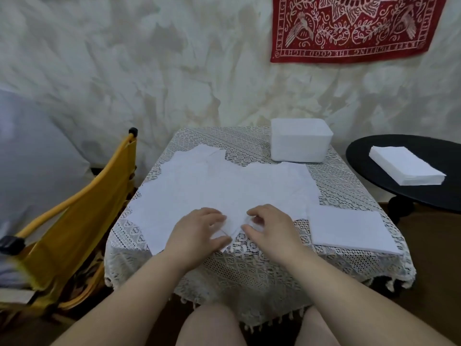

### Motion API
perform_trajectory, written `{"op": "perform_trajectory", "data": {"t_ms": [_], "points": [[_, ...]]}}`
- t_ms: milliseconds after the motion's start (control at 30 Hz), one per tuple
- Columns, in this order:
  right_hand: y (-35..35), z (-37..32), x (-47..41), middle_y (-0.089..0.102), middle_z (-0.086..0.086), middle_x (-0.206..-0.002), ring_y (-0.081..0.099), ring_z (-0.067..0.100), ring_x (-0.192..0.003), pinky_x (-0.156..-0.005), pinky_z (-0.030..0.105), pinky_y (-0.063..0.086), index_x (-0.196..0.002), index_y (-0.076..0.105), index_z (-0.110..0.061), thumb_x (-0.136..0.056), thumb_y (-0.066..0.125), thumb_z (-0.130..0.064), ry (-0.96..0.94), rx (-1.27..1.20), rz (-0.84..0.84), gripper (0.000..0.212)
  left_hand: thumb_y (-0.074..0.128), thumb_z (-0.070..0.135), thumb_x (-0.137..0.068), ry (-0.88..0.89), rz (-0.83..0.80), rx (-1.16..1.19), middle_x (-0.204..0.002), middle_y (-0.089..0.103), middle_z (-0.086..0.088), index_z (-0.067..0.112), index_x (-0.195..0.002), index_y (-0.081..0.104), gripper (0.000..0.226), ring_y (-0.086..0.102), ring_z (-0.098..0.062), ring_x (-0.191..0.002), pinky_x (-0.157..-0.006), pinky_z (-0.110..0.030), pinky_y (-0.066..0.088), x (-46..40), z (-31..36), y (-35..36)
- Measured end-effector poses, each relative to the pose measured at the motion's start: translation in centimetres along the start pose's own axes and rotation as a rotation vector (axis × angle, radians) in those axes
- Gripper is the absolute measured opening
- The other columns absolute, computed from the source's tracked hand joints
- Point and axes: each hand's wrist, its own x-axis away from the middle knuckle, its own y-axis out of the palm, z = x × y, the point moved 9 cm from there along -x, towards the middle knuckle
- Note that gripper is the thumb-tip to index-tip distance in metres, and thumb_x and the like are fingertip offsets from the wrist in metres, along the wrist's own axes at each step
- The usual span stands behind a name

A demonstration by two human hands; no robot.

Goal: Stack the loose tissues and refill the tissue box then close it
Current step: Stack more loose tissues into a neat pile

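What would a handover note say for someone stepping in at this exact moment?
Left hand and right hand: both pinch one tissue at the table's near edge.
Loose tissues lie spread mid-table.
Small stack started at near right; bigger stack on the black side table.
Box at far right; lid state unclear.
Left: stack the rest, fill box, close it.

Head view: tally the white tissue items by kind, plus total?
Neat tissue stacks: 2, one on the lace table, one on the black round table
Loose tissue spreads: 1, sheets overlap, not countable; both hands pinch its near edge
Tissue boxes: 1
Total: 4
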Motion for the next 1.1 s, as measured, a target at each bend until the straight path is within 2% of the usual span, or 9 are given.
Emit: {"op": "perform_trajectory", "data": {"t_ms": [200, 300, 500, 600, 700, 800, 933, 1033, 1100], "points": [[-0.5, 0.7, 0.1, 0.063, -0.005, -0.100, 0.056, 0.004, -0.089, -0.085, 0.017, 0.044, -0.106, 0.066, -0.017, -0.085, 0.064, -0.024, 0.022, -0.081, 0.046, 0.022, 0.067, 0.044, -0.080, 0.089, 0.122, -0.012, -0.099, 0.069, 0.015, 0.027, -0.092, 0.074, 0.022, 0.062, -0.011, -0.093, -0.077, -0.028, 0.047, 0.4, 1.4, 0.4], [-0.5, 0.6, 0.1, 0.063, -0.004, -0.100, 0.057, 0.006, -0.089, -0.085, 0.020, 0.045, -0.104, 0.067, -0.016, -0.085, 0.064, -0.021, 0.018, -0.092, 0.048, 0.020, 0.058, 0.038, -0.081, 0.149, 0.201, -0.004, -0.083, 0.071, 0.013, 0.026, -0.080, 0.074, 0.020, 0.065, -0.012, -0.077, -0.064, -0.027, 0.050, 1.1, 2.0, -0.1], [-0.1, 0.0, 0.4, 0.060, -0.008, -0.112, 0.052, 0.003, -0.096, -0.083, 0.013, 0.036, -0.108, 0.066, -0.020, -0.082, 0.067, -0.023, -0.063, -0.045, 0.039, 0.027, 0.063, 0.028, -0.087, -0.117, 0.200, 0.197, -0.074, 0.056, 0.019, 0.026, -0.085, 0.068, 0.005, 0.057, -0.006, -0.073, -0.069, -0.028, 0.047, 1.2, -0.2, -1.7], [0.3, -2.0, 0.9, 0.059, -0.007, -0.117, 0.053, 0.011, -0.107, -0.088, 0.020, 0.037, -0.115, 0.064, -0.021, -0.081, 0.068, -0.028, -0.200, 0.065, 0.045, 0.035, 0.066, 0.026, -0.085, -0.077, 0.203, 0.262, -0.072, 0.058, 0.019, 0.025, -0.084, 0.069, 0.003, 0.058, -0.003, -0.064, -0.067, -0.033, 0.051, 1.6, 0.5, -2.4], [0.5, -4.0, 1.6, 0.062, -0.006, -0.107, 0.057, 0.013, -0.095, -0.079, 0.029, 0.045, -0.113, 0.064, -0.023, -0.084, 0.063, -0.025, -0.265, 0.089, 0.017, 0.029, 0.066, 0.031, -0.084, 0.038, 0.209, 0.255, -0.076, 0.061, 0.020, 0.027, -0.085, 0.068, 0.004, 0.056, -0.001, -0.070, -0.066, -0.029, 0.049, 2.3, 2.2, -2.5], [-0.7, -3.1, 2.0, 0.065, -0.009, -0.087, 0.058, 0.011, -0.082, -0.074, 0.028, 0.045, -0.094, 0.068, -0.025, -0.087, 0.059, -0.020, -0.170, 0.021, 0.014, 0.012, 0.061, 0.041, -0.080, 0.098, 0.241, 0.147, -0.090, 0.066, 0.015, 0.027, -0.094, 0.068, 0.021, 0.053, -0.003, -0.081, -0.070, -0.021, 0.043, 2.8, 2.4, -2.5], [-3.3, 0.1, 2.7, 0.057, -0.015, -0.057, 0.049, 0.001, -0.056, -0.058, 0.020, 0.040, -0.069, 0.062, -0.027, -0.084, 0.062, -0.021, 0.082, -0.290, 0.054, 0.017, 0.074, 0.025, -0.078, -0.040, 0.249, 0.047, -0.100, 0.067, 0.014, 0.026, -0.098, 0.072, 0.020, 0.052, -0.017, -0.101, -0.081, -0.023, 0.037, 2.7, -0.4, -2.9], [-4.6, 1.2, 2.9, 0.062, 0.000, -0.059, 0.057, 0.020, -0.058, -0.063, 0.035, 0.048, -0.068, 0.066, -0.014, -0.086, 0.064, -0.022, 0.171, -0.445, 0.090, 0.019, 0.070, 0.024, -0.082, -0.144, 0.214, 0.204, -0.086, 0.064, 0.021, 0.030, -0.083, 0.071, 0.006, 0.055, -0.009, -0.093, -0.076, -0.025, 0.040, 2.8, -1.2, -3.4], [-5.2, 2.0, 2.9, 0.063, 0.008, -0.061, 0.063, 0.023, -0.062, -0.073, 0.046, 0.052, -0.068, 0.066, -0.010, -0.087, 0.065, -0.020, 0.204, -0.570, 0.128, 0.021, 0.069, 0.023, -0.084, -0.205, 0.191, 0.408, -0.072, 0.065, 0.018, 0.026, -0.071, 0.067, 0.014, 0.058, -0.005, -0.074, -0.064, -0.020, 0.042, 2.7, -1.4, -3.4]]}}
